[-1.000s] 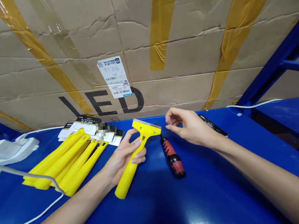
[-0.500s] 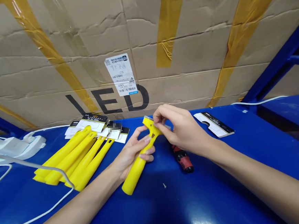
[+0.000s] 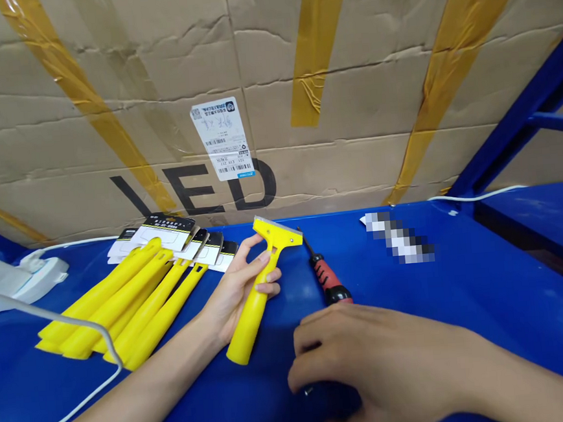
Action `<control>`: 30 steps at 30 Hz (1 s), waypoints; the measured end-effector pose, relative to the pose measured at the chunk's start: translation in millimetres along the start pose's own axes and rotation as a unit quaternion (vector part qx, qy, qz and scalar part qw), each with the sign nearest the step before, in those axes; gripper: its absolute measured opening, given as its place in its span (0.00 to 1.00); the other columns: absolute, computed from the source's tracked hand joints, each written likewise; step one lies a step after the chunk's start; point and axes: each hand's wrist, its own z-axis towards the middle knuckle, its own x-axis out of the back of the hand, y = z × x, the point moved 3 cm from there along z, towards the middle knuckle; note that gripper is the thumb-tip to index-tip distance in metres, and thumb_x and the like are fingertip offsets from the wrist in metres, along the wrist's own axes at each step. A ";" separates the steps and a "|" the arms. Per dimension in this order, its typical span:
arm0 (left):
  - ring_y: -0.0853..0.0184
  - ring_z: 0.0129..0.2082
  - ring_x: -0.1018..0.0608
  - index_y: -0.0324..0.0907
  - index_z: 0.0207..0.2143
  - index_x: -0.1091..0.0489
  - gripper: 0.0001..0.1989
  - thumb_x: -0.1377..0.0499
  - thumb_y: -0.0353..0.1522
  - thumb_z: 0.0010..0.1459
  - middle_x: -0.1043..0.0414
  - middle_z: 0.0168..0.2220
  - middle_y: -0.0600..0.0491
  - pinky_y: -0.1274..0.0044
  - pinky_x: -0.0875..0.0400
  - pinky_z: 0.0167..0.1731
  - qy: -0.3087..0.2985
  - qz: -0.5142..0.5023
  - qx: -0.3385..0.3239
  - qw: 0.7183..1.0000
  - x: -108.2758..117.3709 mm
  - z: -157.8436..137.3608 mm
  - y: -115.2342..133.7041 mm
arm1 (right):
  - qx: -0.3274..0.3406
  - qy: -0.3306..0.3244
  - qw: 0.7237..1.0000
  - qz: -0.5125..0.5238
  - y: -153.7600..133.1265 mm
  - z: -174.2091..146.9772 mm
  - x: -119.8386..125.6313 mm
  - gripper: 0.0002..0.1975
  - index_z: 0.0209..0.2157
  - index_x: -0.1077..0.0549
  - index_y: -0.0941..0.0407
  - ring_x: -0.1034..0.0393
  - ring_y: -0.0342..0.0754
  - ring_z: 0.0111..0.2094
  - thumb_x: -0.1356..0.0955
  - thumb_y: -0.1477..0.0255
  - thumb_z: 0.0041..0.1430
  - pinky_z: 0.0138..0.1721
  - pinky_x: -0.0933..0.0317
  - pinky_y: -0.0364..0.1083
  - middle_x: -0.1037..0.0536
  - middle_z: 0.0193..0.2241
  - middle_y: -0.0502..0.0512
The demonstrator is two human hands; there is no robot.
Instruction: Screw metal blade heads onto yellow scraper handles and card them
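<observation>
My left hand (image 3: 248, 282) is closed round the handle of a yellow scraper (image 3: 250, 314). The scraper's wide head, with a metal screw in it, tilts up and away from me. My right hand (image 3: 366, 360) is low over the table, fingers curled and the thumb apart from them, with nothing seen between them. Just under its fingertips lies a small screw (image 3: 308, 391), partly hidden. Beyond that hand is a screwdriver (image 3: 326, 276) with a red and black handle, its butt end covered by the hand.
Several yellow scrapers with card sleeves (image 3: 136, 294) lie at the left. A white power strip (image 3: 34, 282) and a grey cable (image 3: 70, 313) are beside them. One blurred card sleeve (image 3: 398, 237) lies at the right. Behind the blue table (image 3: 414, 285) stands a taped cardboard box (image 3: 270, 62).
My right hand has left the scraper's head and come down towards me, over the small screw. The left hand keeps hold of the scraper, whose head has turned into fuller view.
</observation>
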 end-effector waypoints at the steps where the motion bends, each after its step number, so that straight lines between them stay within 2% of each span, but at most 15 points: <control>1: 0.79 0.23 0.31 0.46 0.48 0.37 0.15 0.44 0.21 0.63 0.34 0.38 0.53 0.91 0.39 0.17 -0.001 0.002 0.002 1.000 -0.4 -0.3 0.0 | 0.004 -0.014 1.000 -0.009 -2.1 1.5 -3.5 0.08 0.36 0.22 0.52 0.28 0.43 0.34 0.26 0.67 0.54 0.31 0.42 0.42 0.22 0.36 0.47; 3: 0.79 0.23 0.31 0.46 0.48 0.37 0.15 0.44 0.21 0.64 0.34 0.38 0.53 0.91 0.39 0.18 -0.003 0.007 0.002 1.000 -0.6 -0.9 -0.2 | 0.016 -0.042 0.998 -0.045 -4.6 6.0 -7.5 0.02 0.31 0.22 0.55 0.27 0.43 0.32 0.29 0.72 0.58 0.30 0.43 0.42 0.22 0.33 0.48; 5: 0.78 0.23 0.31 0.47 0.48 0.37 0.15 0.44 0.21 0.64 0.34 0.37 0.54 0.90 0.38 0.18 -0.005 0.011 0.001 1.000 -0.2 -1.6 -0.6 | 0.012 -0.056 0.993 -0.107 -4.7 10.2 -7.4 0.05 0.29 0.23 0.57 0.27 0.45 0.31 0.30 0.75 0.59 0.30 0.42 0.43 0.21 0.30 0.51; 8: 0.78 0.23 0.31 0.47 0.48 0.37 0.15 0.44 0.21 0.63 0.34 0.35 0.55 0.90 0.37 0.19 -0.008 0.015 -0.001 1.000 0.6 -2.5 -0.8 | -0.033 -0.033 0.987 -0.152 1.8 12.3 1.0 0.04 0.31 0.22 0.58 0.26 0.47 0.30 0.30 0.77 0.58 0.31 0.41 0.45 0.21 0.29 0.55; 10: 0.78 0.23 0.30 0.47 0.48 0.37 0.16 0.43 0.21 0.63 0.33 0.35 0.54 0.90 0.37 0.19 -0.012 0.018 0.003 1.000 0.2 -2.8 -1.0 | -0.053 0.018 0.992 -0.109 10.6 11.0 11.1 0.06 0.34 0.21 0.58 0.25 0.48 0.34 0.32 0.79 0.59 0.35 0.37 0.44 0.20 0.33 0.56; 12: 0.78 0.23 0.30 0.46 0.48 0.37 0.15 0.43 0.21 0.63 0.33 0.35 0.54 0.91 0.39 0.18 -0.022 0.022 0.014 0.999 -1.1 -3.3 -1.6 | -0.043 0.100 0.992 -0.063 22.1 8.5 23.3 0.11 0.41 0.20 0.57 0.25 0.48 0.40 0.35 0.80 0.63 0.42 0.36 0.45 0.21 0.41 0.58; 15: 0.78 0.22 0.30 0.46 0.47 0.38 0.14 0.43 0.22 0.63 0.33 0.35 0.53 0.91 0.41 0.17 -0.050 0.033 0.039 0.997 -3.8 -5.2 -3.2 | -0.001 0.223 0.975 -0.026 39.2 5.2 37.8 0.11 0.41 0.20 0.59 0.25 0.47 0.39 0.35 0.80 0.65 0.41 0.35 0.44 0.20 0.38 0.58; 18: 0.78 0.23 0.31 0.46 0.46 0.37 0.14 0.42 0.22 0.62 0.33 0.37 0.53 0.91 0.41 0.17 -0.080 0.041 0.055 0.994 -5.5 -7.9 -4.6 | -0.004 0.304 0.953 -0.001 49.7 6.2 44.4 0.09 0.40 0.20 0.60 0.25 0.46 0.37 0.33 0.79 0.64 0.40 0.35 0.44 0.18 0.36 0.58; 23: 0.79 0.23 0.31 0.46 0.46 0.36 0.14 0.40 0.23 0.61 0.35 0.35 0.55 0.90 0.42 0.18 -0.102 0.056 0.061 0.991 -5.9 -10.5 -5.8 | -0.057 0.366 0.923 0.103 51.7 16.7 51.2 0.06 0.36 0.19 0.58 0.24 0.45 0.34 0.30 0.78 0.60 0.38 0.34 0.43 0.16 0.34 0.54; 30: 0.78 0.23 0.31 0.47 0.45 0.36 0.14 0.37 0.25 0.60 0.35 0.37 0.54 0.90 0.44 0.18 -0.105 0.065 0.054 0.991 -5.6 -9.0 -5.8 | -0.093 0.379 0.899 0.197 67.7 26.7 56.0 0.07 0.35 0.18 0.57 0.27 0.47 0.35 0.27 0.70 0.57 0.36 0.36 0.46 0.18 0.35 0.55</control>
